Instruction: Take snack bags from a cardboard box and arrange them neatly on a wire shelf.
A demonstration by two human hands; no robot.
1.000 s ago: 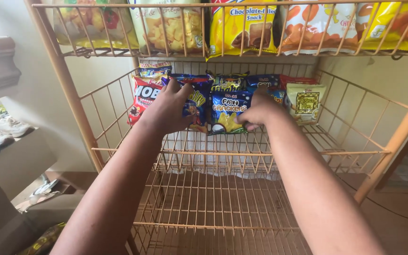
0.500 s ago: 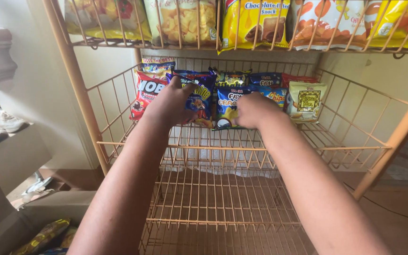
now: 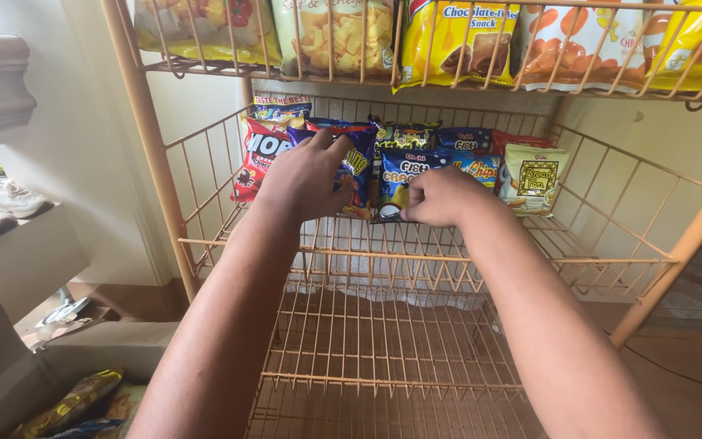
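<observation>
Both my arms reach into the middle basket of an orange wire rack (image 3: 416,262). My left hand (image 3: 302,179) lies flat against a dark blue snack bag (image 3: 357,162) standing at the back. My right hand (image 3: 440,197) pinches the lower part of a blue cracker bag (image 3: 396,175) beside it. A red snack bag (image 3: 263,154) leans at the left of the row. A cream bag (image 3: 535,177) stands at the right end. More blue and red bags stand behind them.
The top basket (image 3: 448,81) holds yellow and orange snack bags. A lower wire shelf (image 3: 375,358) shows beneath. A cardboard box (image 3: 83,382) with snack packs sits at the lower left. White shoes (image 3: 2,199) rest on a ledge to the left.
The view has shifted so the rack sits further right in frame. My right hand has slid left and down onto the cracker bag's lower part. My left hand stays on the dark blue bag.
</observation>
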